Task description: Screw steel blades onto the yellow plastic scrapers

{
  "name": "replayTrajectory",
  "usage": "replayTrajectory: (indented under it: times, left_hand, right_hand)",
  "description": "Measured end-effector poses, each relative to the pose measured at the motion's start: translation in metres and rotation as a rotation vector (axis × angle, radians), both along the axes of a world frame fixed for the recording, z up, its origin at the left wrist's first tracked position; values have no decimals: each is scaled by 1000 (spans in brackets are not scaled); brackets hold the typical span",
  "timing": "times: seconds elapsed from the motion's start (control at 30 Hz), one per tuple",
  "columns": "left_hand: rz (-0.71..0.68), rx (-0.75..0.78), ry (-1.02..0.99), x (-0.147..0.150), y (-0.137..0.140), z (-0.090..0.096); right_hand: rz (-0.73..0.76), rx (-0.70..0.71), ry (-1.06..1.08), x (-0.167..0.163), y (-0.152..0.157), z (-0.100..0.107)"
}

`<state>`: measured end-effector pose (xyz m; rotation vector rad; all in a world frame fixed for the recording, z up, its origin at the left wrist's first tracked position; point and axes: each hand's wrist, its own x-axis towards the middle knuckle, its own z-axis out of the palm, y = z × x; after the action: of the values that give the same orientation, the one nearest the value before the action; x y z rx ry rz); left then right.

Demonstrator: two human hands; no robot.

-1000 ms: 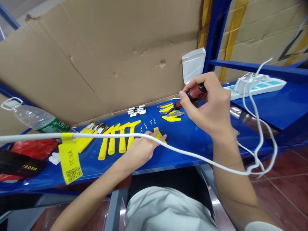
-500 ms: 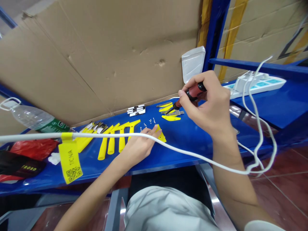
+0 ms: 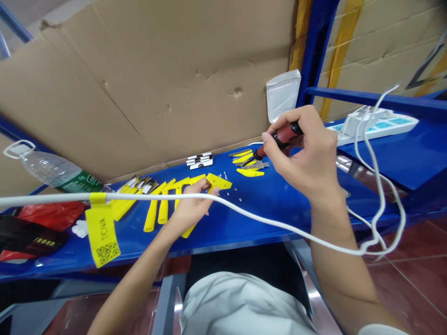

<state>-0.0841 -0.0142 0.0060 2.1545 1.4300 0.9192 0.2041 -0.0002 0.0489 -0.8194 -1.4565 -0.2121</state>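
My left hand (image 3: 191, 204) is closed around a yellow plastic scraper (image 3: 220, 182). The scraper's flat head, with small holes, points right and is lifted above the table; its handle shows below my fingers. In my right hand (image 3: 307, 153) is a red and black screwdriver (image 3: 287, 134), tip pointing down and left. Beneath the tip lie yellow cover plates (image 3: 250, 172) and metal blades (image 3: 260, 164). Tiny screws (image 3: 240, 199) are scattered on the blue table to the right of the scraper. More yellow scrapers (image 3: 151, 211) lie in a row left of my left hand.
A white cable (image 3: 279, 226) hangs across the view, bearing a yellow tag (image 3: 102, 232). White-and-black packs (image 3: 199, 161) sit by the cardboard (image 3: 181, 83). A plastic bottle (image 3: 59, 170) and red bag (image 3: 52, 215) are at left; a power strip (image 3: 394, 126) is at right.
My left hand has lifted the scraper's head and drawn it left and up, uncovering loose screws on the table. My right hand holds the screwdriver almost unmoved.
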Motion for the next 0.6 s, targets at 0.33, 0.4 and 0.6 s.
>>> replayTrajectory:
  times: [0.33,0.4,0.6]
  left_hand:
    - [145,-221,-671,-36,-10,48]
    - [217,-154,-820,-69,-13,55]
    - [471,8,-1084,-162,-8,43]
  right_hand:
    - [10,-31,6,1,1,-1]
    - [-2,-37,6,2,-1,-1]
    - [-2,2,4,-2,-2,0]
